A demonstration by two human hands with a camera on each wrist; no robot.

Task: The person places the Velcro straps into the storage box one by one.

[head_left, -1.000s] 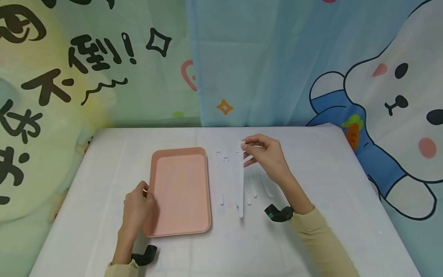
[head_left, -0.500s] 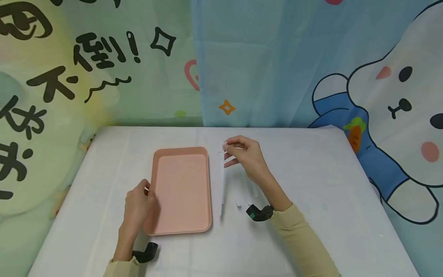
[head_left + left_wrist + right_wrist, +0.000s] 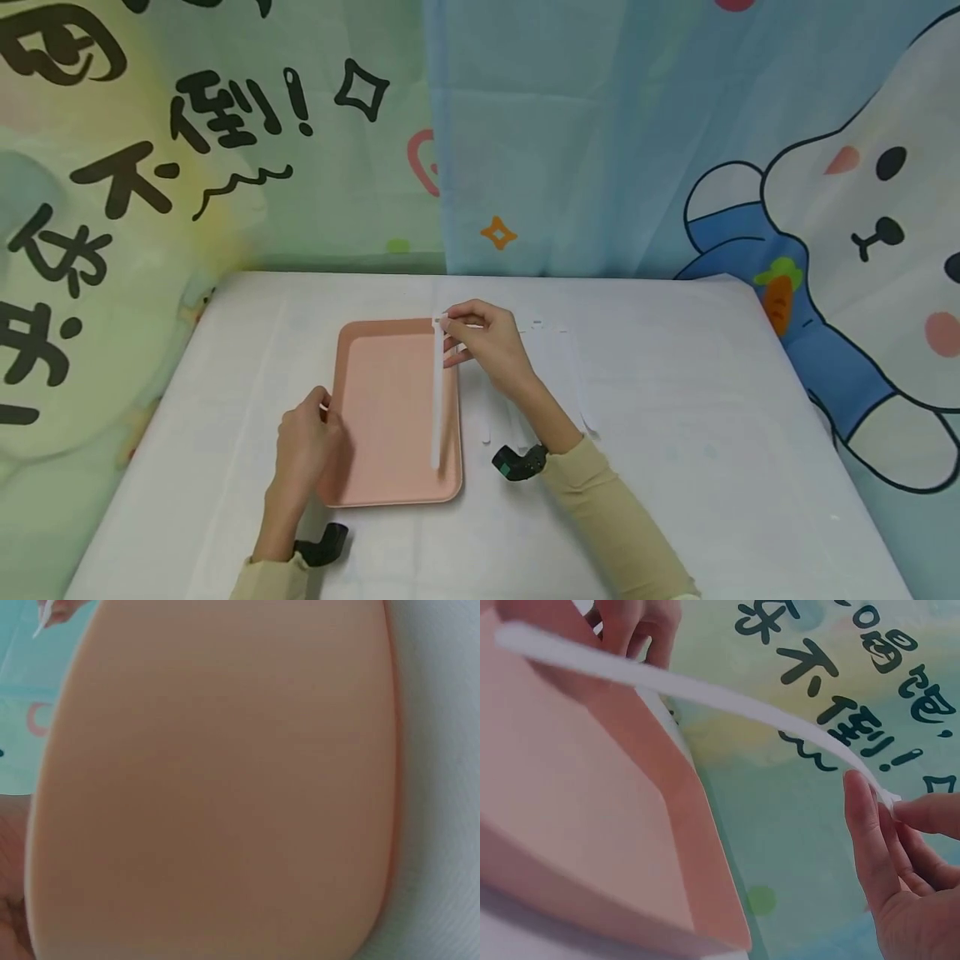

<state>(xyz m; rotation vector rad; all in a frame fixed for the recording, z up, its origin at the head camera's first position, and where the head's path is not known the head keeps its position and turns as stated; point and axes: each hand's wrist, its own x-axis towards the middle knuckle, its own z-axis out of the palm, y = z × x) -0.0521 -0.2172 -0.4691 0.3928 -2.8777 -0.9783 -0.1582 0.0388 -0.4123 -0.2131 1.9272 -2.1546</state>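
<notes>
The pink rectangular tray (image 3: 381, 417) lies upright on the table, and my left hand (image 3: 306, 437) grips its left rim. My right hand (image 3: 483, 342) pinches one end of a long, narrow white strap (image 3: 437, 408) between thumb and fingertips. In the head view the strap extends over the right side of the tray, toward the near edge. The right wrist view shows the strap (image 3: 712, 694) bending, with a rounded free end above the tray (image 3: 607, 817). Tray surface (image 3: 217, 780) fills most of the left wrist view, where the held rim is hard to make out.
Several more thin white straps (image 3: 486, 437) lie on the white tablecloth (image 3: 675, 392) right of the tray, partly behind my right forearm. They barely stand out from the cloth. A printed curtain (image 3: 562, 167) hangs behind the table's far edge.
My right hand has carried the strap leftward, from above the other straps to over the tray's right side. My left hand has stayed at the tray's left rim.
</notes>
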